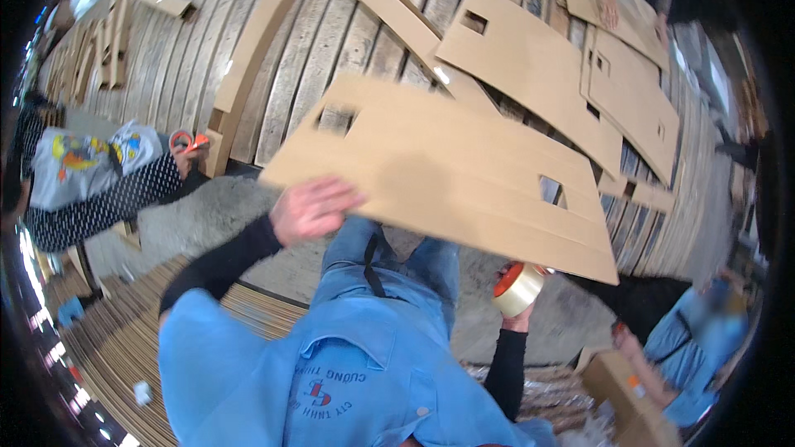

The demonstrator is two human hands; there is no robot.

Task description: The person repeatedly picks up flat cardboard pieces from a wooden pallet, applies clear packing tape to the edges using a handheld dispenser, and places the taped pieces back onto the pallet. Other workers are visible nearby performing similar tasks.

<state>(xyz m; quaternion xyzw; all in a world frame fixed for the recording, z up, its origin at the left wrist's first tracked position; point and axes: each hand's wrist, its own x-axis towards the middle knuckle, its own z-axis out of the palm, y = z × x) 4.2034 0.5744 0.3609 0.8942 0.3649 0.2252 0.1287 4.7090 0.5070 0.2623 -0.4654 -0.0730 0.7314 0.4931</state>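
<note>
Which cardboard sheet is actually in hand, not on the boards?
The big flat sheet gripped by the left hand; the others lie on the plank surface.

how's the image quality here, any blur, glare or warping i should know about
Head view: strong fisheye warping, so the wooden planks bend toward the dark rim; the left hand on the cardboard sheet is motion-blurred; the tape roll in the right hand is fairly sharp; bright light spots burn out along the lower left edge; a small glare patch sits on the cardboard above the sheet.
</note>
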